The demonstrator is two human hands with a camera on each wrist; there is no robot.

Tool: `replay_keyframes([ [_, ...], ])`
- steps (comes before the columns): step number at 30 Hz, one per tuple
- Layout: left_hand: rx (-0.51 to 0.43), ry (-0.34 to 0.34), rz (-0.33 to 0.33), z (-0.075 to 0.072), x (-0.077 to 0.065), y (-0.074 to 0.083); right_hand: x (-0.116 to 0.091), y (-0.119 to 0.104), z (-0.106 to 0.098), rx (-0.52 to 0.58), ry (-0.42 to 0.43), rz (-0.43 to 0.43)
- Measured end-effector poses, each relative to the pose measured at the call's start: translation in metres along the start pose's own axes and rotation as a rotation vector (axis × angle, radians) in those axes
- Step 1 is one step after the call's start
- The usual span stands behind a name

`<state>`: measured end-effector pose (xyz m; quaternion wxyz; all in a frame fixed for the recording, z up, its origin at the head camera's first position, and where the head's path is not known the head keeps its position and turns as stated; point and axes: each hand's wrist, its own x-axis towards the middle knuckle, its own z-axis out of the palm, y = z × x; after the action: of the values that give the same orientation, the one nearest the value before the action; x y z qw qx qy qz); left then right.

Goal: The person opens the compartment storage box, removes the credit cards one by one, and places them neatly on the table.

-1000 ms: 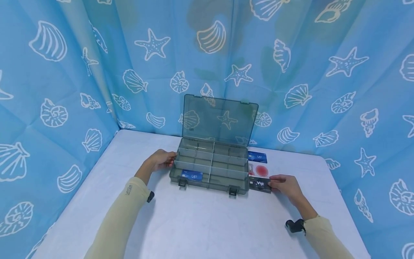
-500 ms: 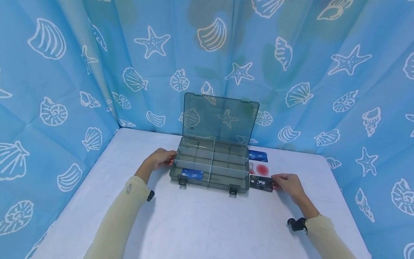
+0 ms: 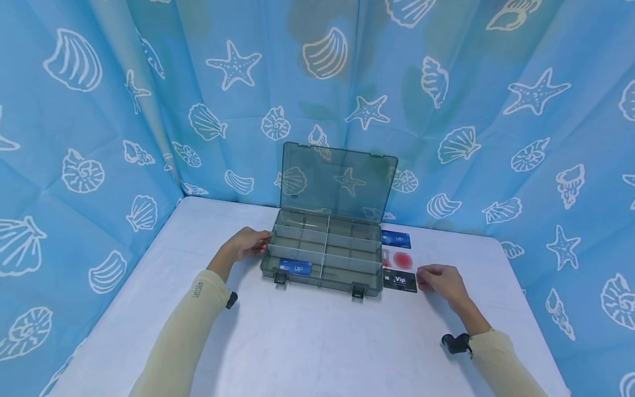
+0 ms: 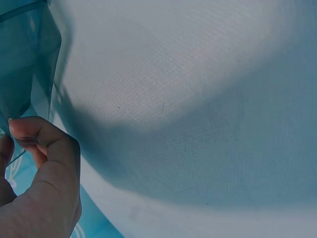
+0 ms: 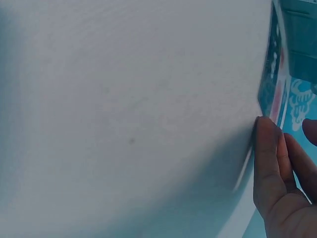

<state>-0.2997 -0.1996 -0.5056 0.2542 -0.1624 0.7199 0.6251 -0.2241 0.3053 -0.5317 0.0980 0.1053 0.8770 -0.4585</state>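
Observation:
A grey see-through compartment box (image 3: 317,283) stands on the table with its lid (image 3: 338,182) raised. My left hand (image 3: 250,243) pinches the box's left wall between thumb and fingers; the left wrist view shows the thumb and index finger (image 4: 32,128) at that wall. A blue VIP card (image 3: 295,267) lies in the front left compartment. Right of the box, a black Vip card (image 3: 399,280) lies flat. My right hand (image 3: 443,284) is at its right edge, fingers (image 5: 267,153) fairly straight and thumb apart in the right wrist view.
Behind the black card lie a white card with a red disc (image 3: 402,259) and another blue VIP card (image 3: 395,239), all beside the box's right wall. A white cloth covers the table (image 3: 317,342). A blue shell-patterned curtain (image 3: 198,66) hangs behind and at the sides.
The right fingers, which held the black card's right edge, have come off it, and the card now lies flat in line with the others. The left hand and box have not moved.

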Motion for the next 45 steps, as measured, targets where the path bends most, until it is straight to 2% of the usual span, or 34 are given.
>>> replay_keyframes([
  [4,-0.006,0.001,-0.001,-0.002,0.000,-0.001,0.001,-0.011,0.001,-0.023,0.017,-0.050],
  [9,-0.010,0.001,0.001,-0.006,0.004,-0.003,0.001,-0.049,0.006,0.017,-0.009,-0.127],
  [12,-0.007,0.018,-0.003,-0.007,0.005,-0.005,0.000,-0.082,0.023,0.106,-0.100,-0.170],
  [17,-0.008,0.024,-0.012,-0.003,0.005,-0.006,-0.007,-0.132,0.076,0.311,-0.346,-0.235],
  [21,-0.013,0.019,-0.001,0.001,0.006,-0.005,-0.012,-0.163,0.119,0.351,-0.541,-0.218],
  [24,-0.016,0.028,-0.002,0.003,0.006,-0.004,-0.014,-0.180,0.146,0.220,-0.614,-0.210],
  [29,-0.021,0.038,-0.011,0.006,0.007,-0.003,-0.014,-0.199,0.170,-0.242,-0.555,-0.301],
  [31,-0.025,0.043,-0.013,0.006,0.008,-0.003,-0.013,-0.205,0.175,-0.384,-0.547,-0.325],
  [35,-0.024,0.054,-0.016,0.006,0.007,-0.001,-0.010,-0.213,0.184,-0.524,-0.553,-0.344],
  [37,-0.027,0.054,-0.013,0.006,0.007,0.000,-0.010,-0.214,0.187,-0.521,-0.545,-0.333],
  [40,-0.031,0.049,-0.014,0.004,0.007,-0.001,-0.013,-0.212,0.192,-0.428,-0.523,-0.316],
  [42,-0.035,0.050,-0.015,0.003,0.008,-0.002,-0.015,-0.209,0.196,-0.310,-0.522,-0.288],
  [45,-0.030,0.054,-0.014,0.000,0.008,-0.003,-0.018,-0.207,0.200,-0.074,-0.554,-0.221],
])
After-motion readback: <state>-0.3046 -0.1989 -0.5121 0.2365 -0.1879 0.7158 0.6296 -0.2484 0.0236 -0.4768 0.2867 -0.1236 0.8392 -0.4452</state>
